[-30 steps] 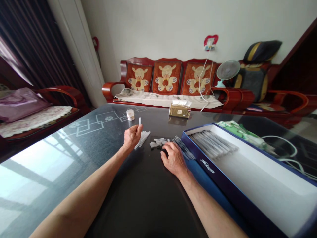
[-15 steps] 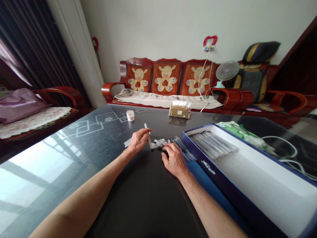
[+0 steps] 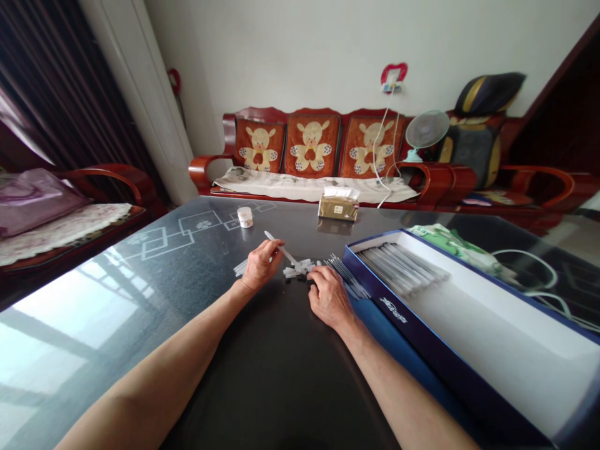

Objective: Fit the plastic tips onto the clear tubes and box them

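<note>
My left hand [image 3: 260, 265] is closed, pinching a slim white pen barrel [image 3: 281, 249] that slants down to the right. Its lower end hangs over a small pile of short white caps [image 3: 294, 271] on the dark table. My right hand [image 3: 330, 296] rests at the right edge of this pile, fingers curled down and thumb close to them; what its fingertips hold is hidden. Small black pieces lie by those fingertips. Several clear tubes [image 3: 240, 267] lie beside my left hand. Just beyond my right hand is a bundle of thin pen refills [image 3: 347, 277].
A long blue box [image 3: 407, 330] with white inside stands at the right, holding a row of pens [image 3: 398, 269]. Farther back are a small white jar [image 3: 244, 217] and a gold tissue pack [image 3: 337, 208]. A green bag [image 3: 462, 250] and white cable lie behind the box.
The pen barrel in my left hand has tilted from nearly upright to a slant, its top leaning left. My right hand stays at the pile, its fingers slightly shifted.
</note>
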The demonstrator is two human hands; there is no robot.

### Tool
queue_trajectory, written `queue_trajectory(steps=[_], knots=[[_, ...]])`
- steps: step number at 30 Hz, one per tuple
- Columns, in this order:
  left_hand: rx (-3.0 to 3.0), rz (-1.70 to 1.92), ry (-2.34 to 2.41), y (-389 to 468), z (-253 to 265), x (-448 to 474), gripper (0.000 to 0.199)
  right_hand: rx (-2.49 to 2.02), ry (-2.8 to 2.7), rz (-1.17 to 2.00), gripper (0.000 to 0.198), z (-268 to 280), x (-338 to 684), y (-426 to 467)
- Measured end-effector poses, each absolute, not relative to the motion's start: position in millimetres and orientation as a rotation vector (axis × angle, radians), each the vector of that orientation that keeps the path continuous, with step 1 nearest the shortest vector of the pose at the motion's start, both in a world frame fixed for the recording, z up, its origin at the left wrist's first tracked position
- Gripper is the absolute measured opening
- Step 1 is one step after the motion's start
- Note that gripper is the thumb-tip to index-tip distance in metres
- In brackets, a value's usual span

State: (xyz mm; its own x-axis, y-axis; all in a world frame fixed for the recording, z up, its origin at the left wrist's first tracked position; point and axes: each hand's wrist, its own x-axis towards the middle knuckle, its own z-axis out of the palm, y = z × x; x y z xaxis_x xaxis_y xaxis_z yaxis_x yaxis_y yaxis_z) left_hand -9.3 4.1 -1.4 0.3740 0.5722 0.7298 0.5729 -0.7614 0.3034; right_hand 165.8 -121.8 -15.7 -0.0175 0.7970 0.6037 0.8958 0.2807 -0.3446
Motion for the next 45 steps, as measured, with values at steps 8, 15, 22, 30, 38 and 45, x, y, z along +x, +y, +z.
queue_trajectory(steps=[8, 15, 22, 30, 38, 45], knots=[[-2.468, -1.129, -1.197, -5, 1, -9, 0.033, -1.566, -1.792, -0.184, 0.041, -18, 168, -119], [-2.626, -1.227, -0.835, -4, 5, -7, 0.030, -1.560, -1.790, -0.203, 0.030, -17, 166, -121], [-2.709, -1.164, -0.818, -1, -1, -4, 0.045, -1.537, -1.752, -0.173, 0.029, -17, 168, -119], [-2.675, -1.005, -1.148, -13, 9, -1, 0.033, -1.499, -1.228, -0.088, 0.033, -25, 193, -114], [-2.786, -0.841, -1.038, -20, 3, 8, 0.042, -1.765, -1.621, -0.247, 0.027, -6, 210, -122], [-2.859, -0.851, -0.922, -27, -3, 13, 0.033, -2.180, -1.917, -0.487, 0.016, 2, 199, -124]])
